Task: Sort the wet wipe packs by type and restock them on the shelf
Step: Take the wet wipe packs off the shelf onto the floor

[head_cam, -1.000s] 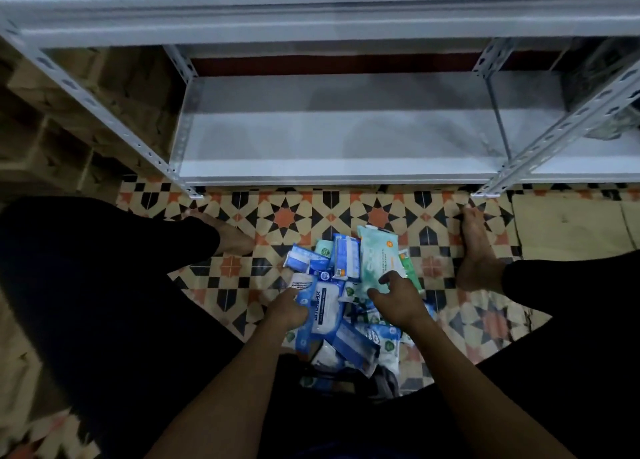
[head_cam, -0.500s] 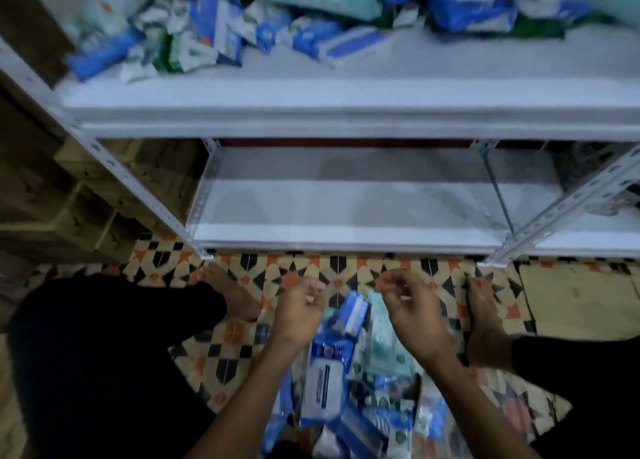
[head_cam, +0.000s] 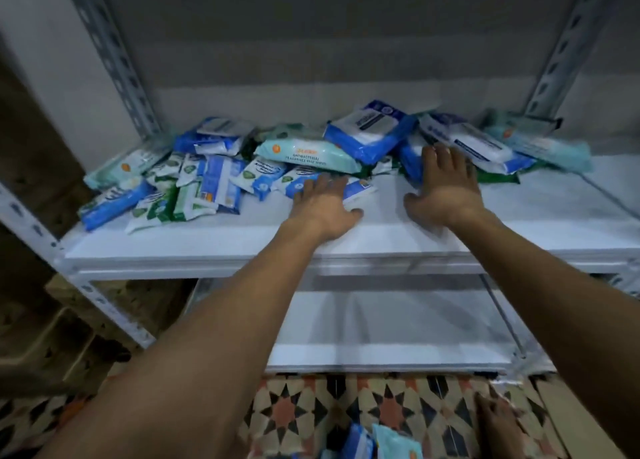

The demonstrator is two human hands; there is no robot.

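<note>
White shelf [head_cam: 540, 212] was reached by left hand [head_cam: 323, 209] and right hand [head_cam: 445, 184], fingers spread flat against soft, light, likely slippery wet wipe packs [head_cam: 308, 152], best gripped across the flat faces.

your left hand [head_cam: 322, 209] and right hand [head_cam: 445, 191] are bare, no gloves, rings or watch, both forearms uncovered with no sleeve in view, and your one visible foot [head_cam: 498, 420] is bare too.

We have one view only, head-mounted, wide-angle, facing forward and down along both outstretched forearms. It sits close: left hand [head_cam: 323, 209] and right hand [head_cam: 445, 190] land mid-frame on the shelf [head_cam: 207, 247], pile of packs [head_cam: 308, 153] just beyond the fingertips, patterned floor [head_cam: 391, 410] below the wrists.
</note>
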